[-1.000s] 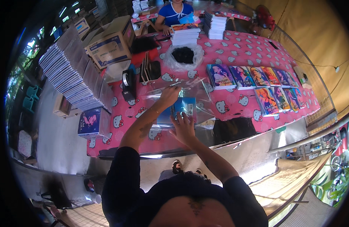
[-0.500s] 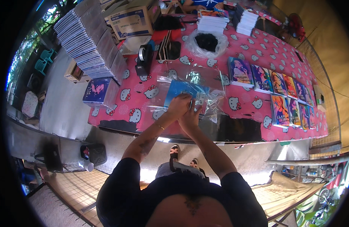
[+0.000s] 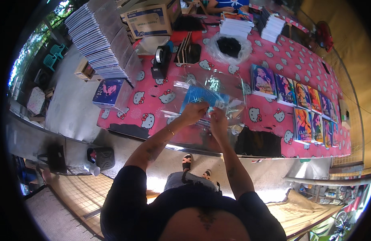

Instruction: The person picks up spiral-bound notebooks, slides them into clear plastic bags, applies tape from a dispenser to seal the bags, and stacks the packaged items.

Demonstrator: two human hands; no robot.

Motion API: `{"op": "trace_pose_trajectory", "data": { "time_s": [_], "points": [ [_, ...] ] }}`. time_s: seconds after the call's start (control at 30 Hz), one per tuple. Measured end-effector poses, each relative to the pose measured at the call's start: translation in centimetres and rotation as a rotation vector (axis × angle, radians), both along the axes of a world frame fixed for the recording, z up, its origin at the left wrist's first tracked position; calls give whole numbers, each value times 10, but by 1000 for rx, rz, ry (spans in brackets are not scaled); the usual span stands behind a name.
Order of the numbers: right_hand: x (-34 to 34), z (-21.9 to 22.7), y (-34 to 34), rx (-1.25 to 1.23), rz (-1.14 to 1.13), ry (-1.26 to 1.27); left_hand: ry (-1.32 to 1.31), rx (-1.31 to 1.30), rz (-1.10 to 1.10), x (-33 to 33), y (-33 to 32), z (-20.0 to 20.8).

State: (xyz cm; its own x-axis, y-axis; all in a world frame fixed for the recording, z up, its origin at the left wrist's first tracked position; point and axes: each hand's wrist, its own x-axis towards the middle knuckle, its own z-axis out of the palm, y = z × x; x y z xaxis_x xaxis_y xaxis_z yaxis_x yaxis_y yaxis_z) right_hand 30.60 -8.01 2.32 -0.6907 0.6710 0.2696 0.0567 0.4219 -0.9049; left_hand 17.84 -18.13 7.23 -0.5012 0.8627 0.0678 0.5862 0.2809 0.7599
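Observation:
A blue spiral notebook (image 3: 192, 96) lies near the table's front edge among shiny clear plastic sleeves (image 3: 230, 85). My left hand (image 3: 195, 113) is over the notebook's lower part, its fingers closed in a pinch. Just to the right, apart from it, my right hand (image 3: 219, 120) is also closed, fingertips together at the plastic. Whatever lies between the fingertips is too small to make out. The notebook's lower edge is partly hidden by my hands.
A tall stack of wrapped spiral notebooks (image 3: 103, 44) stands at left. Near it are a black tape dispenser (image 3: 161, 62) and a cardboard box (image 3: 149, 21). Colourful notebooks (image 3: 303, 94) lie in rows at right. A plastic bag with black contents (image 3: 229, 47) sits farther back. Another person (image 3: 229, 5) is beyond.
My hands, which were together over the notebook, have moved apart, the right one to the right and slightly nearer me. The whole view has shifted a little.

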Motion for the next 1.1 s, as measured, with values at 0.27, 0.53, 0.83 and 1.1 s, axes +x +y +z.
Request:
{"op": "trace_pose_trajectory", "data": {
  "time_s": [0.27, 0.53, 0.83, 1.1],
  "points": [
    [-77, 89, 52, 1083, -77, -802, 544, 81, -87, 1, -5, -44],
    [-4, 55, 37, 983, 393, -720, 668, 103, -88, 0, -6, -45],
    [11, 15, -6, 1017, 172, -509, 669, -49, -71, 2, -45, -35],
    [10, 28, -13, 967, 185, -566, 387, 331, 785, -234, -91, -40]
  ]
}}
